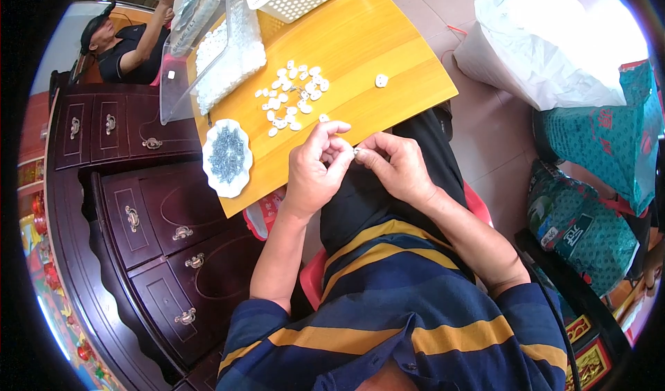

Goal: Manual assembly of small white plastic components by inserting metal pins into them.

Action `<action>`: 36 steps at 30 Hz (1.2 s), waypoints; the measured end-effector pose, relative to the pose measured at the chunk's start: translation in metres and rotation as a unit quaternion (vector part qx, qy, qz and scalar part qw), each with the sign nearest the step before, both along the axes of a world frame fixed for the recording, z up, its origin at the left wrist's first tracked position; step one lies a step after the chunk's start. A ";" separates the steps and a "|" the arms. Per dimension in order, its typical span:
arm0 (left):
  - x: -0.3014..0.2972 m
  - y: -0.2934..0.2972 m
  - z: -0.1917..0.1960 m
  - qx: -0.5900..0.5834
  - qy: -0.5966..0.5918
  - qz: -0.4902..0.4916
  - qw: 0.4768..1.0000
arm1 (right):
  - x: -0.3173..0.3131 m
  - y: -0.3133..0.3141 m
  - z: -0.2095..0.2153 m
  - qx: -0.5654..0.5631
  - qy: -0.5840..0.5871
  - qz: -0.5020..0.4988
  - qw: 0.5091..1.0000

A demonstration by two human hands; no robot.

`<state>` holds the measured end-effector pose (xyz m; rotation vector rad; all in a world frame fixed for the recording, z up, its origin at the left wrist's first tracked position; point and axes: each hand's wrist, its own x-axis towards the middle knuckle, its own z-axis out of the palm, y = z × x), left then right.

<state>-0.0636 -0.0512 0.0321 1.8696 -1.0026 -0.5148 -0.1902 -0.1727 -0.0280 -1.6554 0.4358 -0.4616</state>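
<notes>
My left hand point(315, 171) and my right hand point(402, 168) meet just off the near edge of the table, above my lap. Between the thumb and forefinger of the right hand a small, pale piece point(356, 152) is pinched; its exact shape is mostly covered. The left thumb reaches up to that piece, and the other left fingers curl; what they hold, if anything, is hidden. Beyond my hands lies a loose cluster of small white plastic pieces point(315, 94) with dark spots or holes. One similar white piece point(381, 81) lies apart to the right.
A scalloped white dish point(208, 157) of small metallic pins stands at the table's left. Behind it a clear bin point(168, 103) holds many white pieces, beside a white perforated basket point(312, 0). Dark drawers point(149, 197) stand left, large sacks point(589, 135) right. Another person point(131, 51) sits far left.
</notes>
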 end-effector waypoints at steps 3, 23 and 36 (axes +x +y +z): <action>0.006 0.002 -0.002 -0.013 0.046 -0.017 0.999 | 0.003 -0.001 -0.006 0.118 0.009 0.016 0.993; 0.032 0.020 -0.010 -0.058 0.124 0.079 0.987 | 0.004 -0.033 -0.003 0.468 -0.079 -0.101 0.874; 0.114 0.047 -0.024 0.102 -0.259 0.152 0.948 | 0.002 -0.029 -0.005 0.455 -0.061 -0.063 0.886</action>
